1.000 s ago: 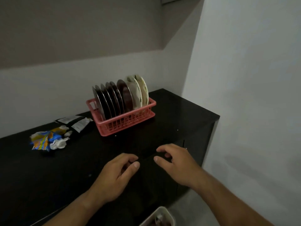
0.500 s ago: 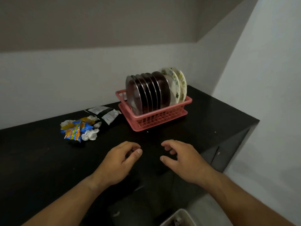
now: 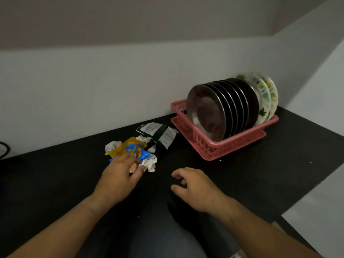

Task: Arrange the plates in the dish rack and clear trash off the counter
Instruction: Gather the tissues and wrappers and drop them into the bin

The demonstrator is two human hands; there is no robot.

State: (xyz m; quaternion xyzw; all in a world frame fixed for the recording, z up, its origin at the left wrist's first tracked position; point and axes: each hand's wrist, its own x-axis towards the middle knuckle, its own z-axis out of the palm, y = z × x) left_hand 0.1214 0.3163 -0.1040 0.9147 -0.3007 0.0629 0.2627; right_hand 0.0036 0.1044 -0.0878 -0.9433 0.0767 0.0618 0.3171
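Black desk (image 3: 260, 174) fills the foreground. Right hand (image 3: 199, 189) hovers above it, fingers loosely curled, holding nothing. Left hand (image 3: 119, 177) lies on a blue wrapper (image 3: 136, 151) among crumpled tissues (image 3: 149, 163); grasp cannot be confirmed. Farther right: pink rack (image 3: 232, 144) near the wall (image 3: 93, 90), plates (image 3: 223, 108) standing on edge inside.

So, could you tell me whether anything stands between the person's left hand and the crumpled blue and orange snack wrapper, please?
Nothing visible does. The left hand lies on the crumpled blue and orange snack wrapper, its thumb beside a crumpled white tissue. The pink plastic dish rack stands well to the right.
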